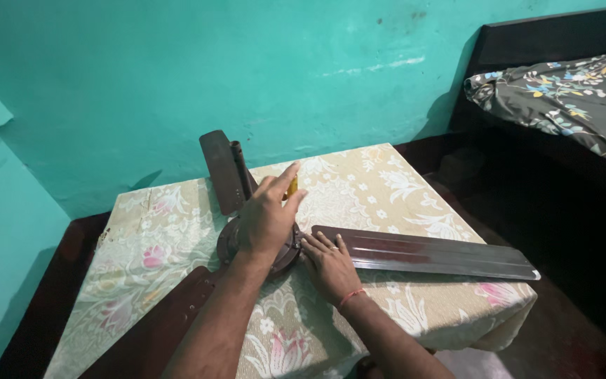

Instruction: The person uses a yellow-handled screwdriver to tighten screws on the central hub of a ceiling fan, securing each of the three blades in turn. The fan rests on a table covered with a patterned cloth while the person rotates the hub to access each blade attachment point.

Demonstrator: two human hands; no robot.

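Observation:
A brown ceiling fan lies on a table with a floral cloth (387, 189). Its round motor hub (227, 242) is mostly under my left hand (266, 214), which rests on top of it and holds a small yellow-handled tool (292, 187). My right hand (331, 267) lies flat on the cloth, its fingers pressing the inner end of the long blade (443, 254) that reaches right. A second blade (220, 168) points away toward the wall. A third blade (156, 330) runs toward me at the lower left.
A teal wall stands just behind the table. A dark bed frame with a floral blanket (576, 98) is at the upper right, across a dark floor gap. The long blade's tip reaches the table's right edge.

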